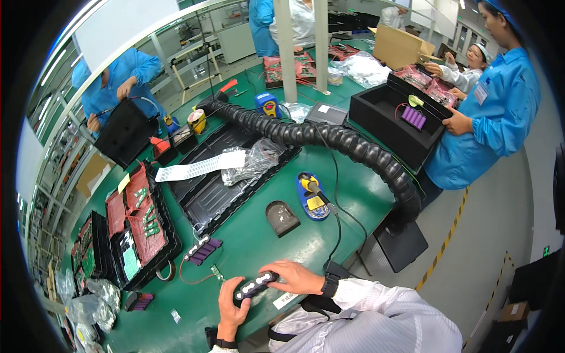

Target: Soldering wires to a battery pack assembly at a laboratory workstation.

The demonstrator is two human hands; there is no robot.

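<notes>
A battery pack with a dark body and white round spots along its top is held between my two hands near the table's front edge. My left hand grips its left end, and my right hand pinches its right end. Just beyond my left hand lies a small green circuit board on thin wires. Those wires run toward a second battery pack with purple cells, lying on the table. Another purple-celled pack rests farther left.
A yellow soldering iron sits in a blue stand, beside a dark, round-ended tray. A thick black hose crosses the green table. Open black cases holding circuit boards stand left. Co-workers in blue smocks handle black boxes across the table.
</notes>
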